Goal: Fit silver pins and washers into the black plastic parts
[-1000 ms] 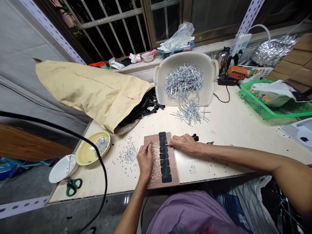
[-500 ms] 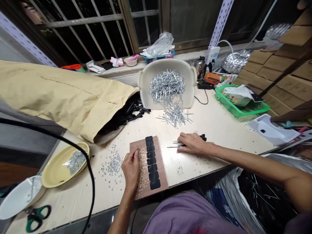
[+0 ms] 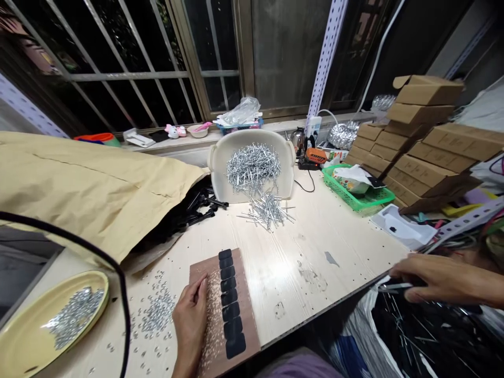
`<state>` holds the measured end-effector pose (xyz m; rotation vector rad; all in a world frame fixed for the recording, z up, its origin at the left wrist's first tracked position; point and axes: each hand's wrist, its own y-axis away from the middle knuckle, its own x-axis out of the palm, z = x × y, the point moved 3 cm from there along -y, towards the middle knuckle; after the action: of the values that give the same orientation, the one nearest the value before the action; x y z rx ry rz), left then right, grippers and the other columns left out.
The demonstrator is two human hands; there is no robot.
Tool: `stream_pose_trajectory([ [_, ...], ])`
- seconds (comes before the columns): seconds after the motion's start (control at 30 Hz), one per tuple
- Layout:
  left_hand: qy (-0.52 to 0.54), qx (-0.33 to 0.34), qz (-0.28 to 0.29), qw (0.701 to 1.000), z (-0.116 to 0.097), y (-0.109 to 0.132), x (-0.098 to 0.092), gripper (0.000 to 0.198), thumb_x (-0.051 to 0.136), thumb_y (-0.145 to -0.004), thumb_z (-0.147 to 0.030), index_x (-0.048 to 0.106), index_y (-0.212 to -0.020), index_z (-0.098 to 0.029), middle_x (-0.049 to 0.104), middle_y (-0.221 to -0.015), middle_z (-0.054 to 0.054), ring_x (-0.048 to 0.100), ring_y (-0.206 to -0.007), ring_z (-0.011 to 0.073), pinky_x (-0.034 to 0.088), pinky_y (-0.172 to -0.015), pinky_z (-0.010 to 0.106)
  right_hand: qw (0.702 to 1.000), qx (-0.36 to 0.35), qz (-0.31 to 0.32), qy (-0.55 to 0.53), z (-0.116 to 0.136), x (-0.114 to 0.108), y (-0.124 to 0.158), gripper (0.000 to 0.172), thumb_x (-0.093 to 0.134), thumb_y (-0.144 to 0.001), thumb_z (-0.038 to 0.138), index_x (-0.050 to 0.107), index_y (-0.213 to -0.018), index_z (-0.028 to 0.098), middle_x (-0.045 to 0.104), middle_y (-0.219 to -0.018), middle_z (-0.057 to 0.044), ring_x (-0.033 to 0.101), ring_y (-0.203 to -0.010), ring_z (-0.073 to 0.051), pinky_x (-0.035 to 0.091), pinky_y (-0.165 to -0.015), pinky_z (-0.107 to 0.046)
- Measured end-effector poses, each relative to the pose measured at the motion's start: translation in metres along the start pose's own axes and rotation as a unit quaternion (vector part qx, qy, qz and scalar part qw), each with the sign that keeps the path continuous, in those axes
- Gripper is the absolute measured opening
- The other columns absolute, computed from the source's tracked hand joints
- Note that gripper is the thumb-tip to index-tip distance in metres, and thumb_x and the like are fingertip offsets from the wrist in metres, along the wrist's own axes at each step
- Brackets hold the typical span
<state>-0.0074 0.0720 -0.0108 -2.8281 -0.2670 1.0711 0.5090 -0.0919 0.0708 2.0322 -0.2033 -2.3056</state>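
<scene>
My left hand (image 3: 191, 317), lower centre, thumb and forefinger pinched together, on a brown rectangular board (image 3: 249, 325) bearing a column of black rounded-square pads (image 3: 231, 311). My right hand (image 3: 435, 278), lower right, above a greyish-white bag (image 3: 364, 328) containing silvery metal rods (image 3: 399, 325); whether gripping one, I cannot tell.

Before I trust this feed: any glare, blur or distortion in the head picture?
Head view: glare whitens the pale wooden tabletop beside the brown rectangular board. Head view: the bare right hand looks slightly soft. Head view: the yellow oval plate seems lens-stretched.
</scene>
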Motion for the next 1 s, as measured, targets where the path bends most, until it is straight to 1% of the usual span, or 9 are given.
stream_pose_trajectory([
  [0.07,0.006,0.002,0.0,1.0,0.002,-0.002,0.001,0.041,0.048,-0.081,-0.05,0.07,-0.1,-0.021,0.068,-0.103,0.005,0.062,-0.097,0.0248,0.047,-0.085,0.035,0.999,-0.014,0.042,-0.026,-0.008,0.004,0.001,0.034,0.066,-0.071,0.047,0.069,-0.1,0.031,0.067,-0.096,-0.016,0.064,-0.087,-0.022,0.046,-0.074,-0.033],
  [0.17,0.018,0.004,-0.007,1.0,0.001,-0.001,-0.001,0.041,0.048,-0.081,-0.049,0.07,-0.099,-0.019,0.069,-0.102,0.006,0.062,-0.095,0.0251,0.048,-0.085,0.036,0.997,-0.055,0.012,-0.061,0.028,0.003,-0.042,0.042,0.053,-0.081,0.051,0.064,-0.112,0.025,0.063,-0.111,-0.014,0.059,-0.103,-0.025,0.043,-0.088,-0.038],
  [0.33,0.041,0.001,-0.015,0.999,-0.003,0.007,-0.005,0.038,0.048,-0.083,-0.045,0.07,-0.099,-0.019,0.069,-0.101,0.008,0.063,-0.093,0.0243,0.05,-0.082,0.037,0.958,-0.251,0.037,-0.136,0.175,0.016,-0.155,0.032,0.041,-0.091,0.04,0.062,-0.105,0.021,0.062,-0.102,-0.008,0.061,-0.089,-0.019,0.047,-0.079,-0.032],
  [0.47,0.048,-0.008,-0.027,0.998,-0.001,0.01,-0.006,0.035,0.048,-0.085,-0.043,0.07,-0.1,-0.02,0.068,-0.101,0.008,0.063,-0.093,0.0234,0.05,-0.082,0.036,0.928,-0.338,-0.062,-0.146,0.286,0.035,-0.244,0.031,0.045,-0.091,0.033,0.056,-0.116,0.019,0.057,-0.113,-0.01,0.056,-0.099,-0.02,0.047,-0.082,-0.032],
  [0.57,0.057,-0.015,-0.022,0.998,0.002,0.01,-0.005,0.034,0.047,-0.086,-0.041,0.069,-0.101,-0.021,0.068,-0.1,0.008,0.063,-0.092,0.0218,0.05,-0.082,0.034,0.922,-0.359,-0.115,-0.091,0.352,0.046,-0.307,0.045,0.052,-0.087,0.029,0.045,-0.131,0.02,0.046,-0.131,-0.012,0.046,-0.115,-0.025,0.044,-0.09,-0.036],
  [0.67,0.068,-0.026,-0.013,0.997,0.005,0.011,-0.004,0.033,0.046,-0.087,-0.04,0.069,-0.101,-0.021,0.067,-0.098,0.008,0.063,-0.09,0.0204,0.051,-0.079,0.032,0.913,-0.389,-0.119,-0.009,0.407,0.052,-0.354,0.071,0.063,-0.079,0.039,0.03,-0.141,0.029,0.024,-0.148,-0.009,0.03,-0.128,-0.034,0.035,-0.098,-0.048],
  [0.73,0.076,-0.03,-0.009,0.997,0.006,0.011,-0.003,0.033,0.046,-0.087,-0.04,0.069,-0.102,-0.021,0.067,-0.096,0.008,0.064,-0.088,0.0198,0.051,-0.076,0.03,0.914,-0.392,-0.099,0.03,0.434,0.056,-0.375,0.078,0.064,-0.075,0.05,0.028,-0.142,0.032,0.018,-0.151,-0.009,0.022,-0.131,-0.039,0.03,-0.098,-0.056],
  [0.8,0.085,-0.032,-0.006,0.996,0.006,0.012,-0.002,0.034,0.046,-0.088,-0.04,0.069,-0.103,-0.021,0.066,-0.092,0.009,0.064,-0.084,0.0195,0.052,-0.073,0.029,0.919,-0.382,-0.089,0.041,0.45,0.06,-0.386,0.074,0.063,-0.075,0.052,0.032,-0.14,0.032,0.022,-0.149,-0.009,0.021,-0.13,-0.041,0.032,-0.095,-0.057],
  [1.0,0.103,-0.056,0.004,0.993,0.008,0.011,-0.001,0.032,0.05,-0.085,-0.041,0.07,-0.101,-0.022,0.066,-0.086,0.009,0.063,-0.075,0.0202,0.051,-0.067,0.03,0.925,-0.365,-0.098,0.036,0.45,0.073,-0.373,0.043,0.042,-0.089,0.016,0.043,-0.131,0.025,0.051,-0.123,-0.01,0.042,-0.108,-0.025,0.044,-0.08,-0.034],
])
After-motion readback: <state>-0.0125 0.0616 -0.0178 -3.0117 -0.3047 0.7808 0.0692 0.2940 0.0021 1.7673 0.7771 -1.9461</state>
